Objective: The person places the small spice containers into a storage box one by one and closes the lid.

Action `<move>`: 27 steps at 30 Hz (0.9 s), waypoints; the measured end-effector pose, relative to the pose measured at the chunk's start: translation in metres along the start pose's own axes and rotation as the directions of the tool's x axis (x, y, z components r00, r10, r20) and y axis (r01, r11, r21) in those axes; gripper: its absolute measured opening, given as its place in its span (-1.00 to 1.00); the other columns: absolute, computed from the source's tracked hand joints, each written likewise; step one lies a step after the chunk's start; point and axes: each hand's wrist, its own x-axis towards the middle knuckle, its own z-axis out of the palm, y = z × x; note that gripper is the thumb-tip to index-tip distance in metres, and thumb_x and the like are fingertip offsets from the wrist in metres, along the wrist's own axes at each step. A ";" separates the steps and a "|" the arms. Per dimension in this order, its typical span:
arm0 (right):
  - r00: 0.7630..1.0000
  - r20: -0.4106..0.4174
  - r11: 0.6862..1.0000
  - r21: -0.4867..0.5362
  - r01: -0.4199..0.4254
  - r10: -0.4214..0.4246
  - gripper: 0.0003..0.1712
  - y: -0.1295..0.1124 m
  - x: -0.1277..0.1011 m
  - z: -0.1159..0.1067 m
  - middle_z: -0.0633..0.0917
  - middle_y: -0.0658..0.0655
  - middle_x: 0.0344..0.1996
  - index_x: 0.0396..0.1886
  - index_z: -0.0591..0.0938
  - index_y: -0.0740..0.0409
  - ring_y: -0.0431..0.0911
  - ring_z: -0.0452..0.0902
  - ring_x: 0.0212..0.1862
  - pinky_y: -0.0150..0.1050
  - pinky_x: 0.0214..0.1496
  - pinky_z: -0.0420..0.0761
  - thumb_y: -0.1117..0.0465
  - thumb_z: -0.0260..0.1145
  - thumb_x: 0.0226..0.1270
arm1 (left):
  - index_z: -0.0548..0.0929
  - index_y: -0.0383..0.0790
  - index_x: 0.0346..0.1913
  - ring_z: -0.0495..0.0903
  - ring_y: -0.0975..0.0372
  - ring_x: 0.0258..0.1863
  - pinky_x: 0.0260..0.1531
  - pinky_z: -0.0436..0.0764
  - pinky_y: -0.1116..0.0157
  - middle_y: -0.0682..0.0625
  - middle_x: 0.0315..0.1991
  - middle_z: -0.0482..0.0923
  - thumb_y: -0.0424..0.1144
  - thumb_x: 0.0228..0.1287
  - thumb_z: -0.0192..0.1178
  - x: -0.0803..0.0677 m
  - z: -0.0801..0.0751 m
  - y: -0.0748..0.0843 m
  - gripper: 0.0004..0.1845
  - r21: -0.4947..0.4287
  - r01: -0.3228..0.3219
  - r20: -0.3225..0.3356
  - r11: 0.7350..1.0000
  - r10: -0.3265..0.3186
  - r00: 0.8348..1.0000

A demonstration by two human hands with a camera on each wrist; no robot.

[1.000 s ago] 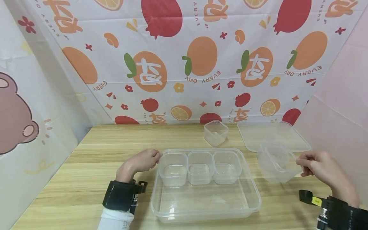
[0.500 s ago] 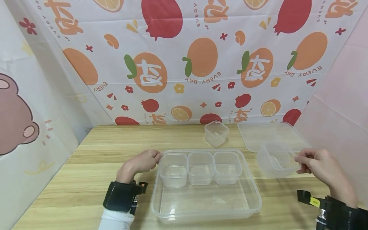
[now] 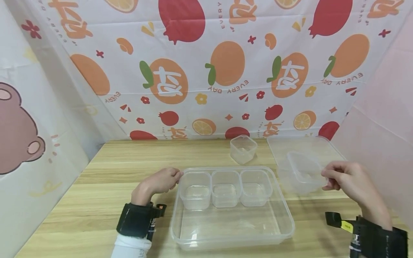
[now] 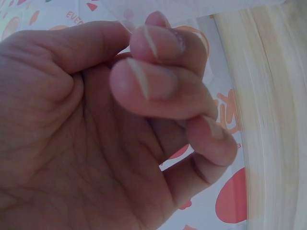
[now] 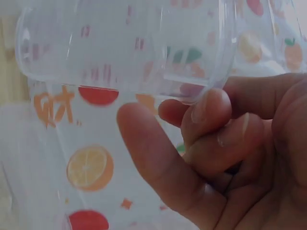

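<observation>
At the back left corner of a large clear plastic box (image 3: pixel 232 240), my left hand (image 3: pixel 160 181) pinches the rim. The left wrist view has the thumb and curled fingers close under the box's translucent edge (image 4: pixel 201 8). Three small square clear containers (image 3: pixel 226 190) stand in a row along the box's far side. Right of the box, my right hand (image 3: pixel 346 179) pinches another clear container (image 3: pixel 300 173) by its right side. That container is tilted and overlaps a flat clear lid (image 3: pixel 319 147) in the head view. In the right wrist view its wall (image 5: pixel 120 52) spans the top.
A small clear container (image 3: pixel 243 148) stands alone on the wooden table (image 3: pixel 129 154), behind the large box. The lid lies flat at the back right. A fruit-print cloth (image 3: pixel 200 71) hangs along the table's far edge, with plain pink cloth (image 3: pixel 380 114) at the right.
My right hand has moved left and slightly away from me, carrying the container, whose tilt has changed. My left hand and the large box have stayed in place.
</observation>
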 end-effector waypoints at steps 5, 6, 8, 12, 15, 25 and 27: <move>0.999 0.013 0.999 0.014 0.034 -0.034 -0.77 -0.015 0.001 0.009 0.53 0.11 -0.63 -0.31 0.66 0.43 -0.12 0.52 -0.57 -0.29 -0.37 0.66 0.36 0.17 0.51 | 0.57 -0.32 -0.21 0.32 0.18 -0.58 -0.50 0.33 0.25 -0.01 -0.56 0.35 -0.24 0.64 -0.13 0.002 -0.001 0.001 -0.69 0.018 -0.005 -0.001 1.000 0.005 1.000; 0.999 0.012 0.999 0.011 0.040 -0.040 -0.77 -0.018 0.002 0.011 0.53 0.11 -0.63 -0.32 0.66 0.41 -0.12 0.54 -0.56 -0.30 -0.38 0.65 0.35 0.18 0.51 | 0.57 -0.31 -0.22 0.31 0.19 -0.58 -0.51 0.33 0.25 -0.01 -0.56 0.35 -0.25 0.64 -0.13 0.002 0.000 0.001 -0.68 0.021 -0.007 0.000 1.000 0.007 1.000; 0.998 0.008 0.998 0.002 0.060 -0.060 -0.77 -0.024 0.003 0.014 0.54 0.11 -0.63 -0.33 0.67 0.39 -0.12 0.56 -0.56 -0.30 -0.41 0.63 0.34 0.20 0.51 | 0.56 -0.30 -0.26 0.31 0.20 -0.59 -0.51 0.34 0.25 -0.01 -0.56 0.35 -0.24 0.65 -0.14 0.003 0.000 0.001 -0.67 0.028 -0.013 0.003 1.000 0.013 1.000; 0.994 0.001 0.994 -0.013 0.108 -0.108 -0.77 -0.034 0.006 0.017 0.53 0.11 -0.65 -0.35 0.67 0.37 -0.10 0.56 -0.58 -0.29 -0.44 0.62 0.33 0.20 0.50 | 0.56 -0.29 -0.27 0.31 0.20 -0.59 -0.51 0.34 0.25 -0.01 -0.56 0.35 -0.24 0.65 -0.16 0.002 0.002 0.000 -0.66 0.024 -0.012 0.006 1.000 0.012 1.000; 0.992 0.003 0.992 0.000 0.129 -0.129 -0.77 -0.040 0.007 0.020 0.52 0.12 -0.66 -0.36 0.67 0.38 -0.08 0.54 -0.59 -0.28 -0.45 0.62 0.35 0.20 0.50 | 0.56 -0.30 -0.25 0.30 0.19 -0.58 -0.51 0.33 0.25 -0.01 -0.56 0.34 -0.24 0.65 -0.16 0.001 0.003 0.000 -0.67 0.018 -0.005 0.003 1.000 0.005 1.000; 0.984 -0.001 0.983 0.042 0.180 -0.180 -0.79 -0.051 0.005 0.029 0.49 0.12 -0.68 -0.38 0.66 0.41 -0.09 0.49 -0.62 -0.26 -0.44 0.64 0.39 0.21 0.47 | 0.56 -0.30 -0.25 0.31 0.19 -0.58 -0.50 0.34 0.25 -0.01 -0.56 0.34 -0.25 0.64 -0.16 0.000 0.002 0.000 -0.67 0.024 -0.004 -0.006 1.000 0.004 1.000; 0.985 -0.001 0.984 0.039 0.173 -0.173 -0.80 -0.054 0.005 0.032 0.50 0.11 -0.68 -0.38 0.67 0.39 -0.10 0.51 -0.62 -0.27 -0.44 0.64 0.39 0.22 0.46 | 0.56 -0.30 -0.25 0.32 0.19 -0.57 -0.50 0.34 0.25 -0.01 -0.56 0.34 -0.25 0.64 -0.16 0.000 0.001 0.000 -0.67 0.030 -0.006 -0.007 1.000 0.006 1.000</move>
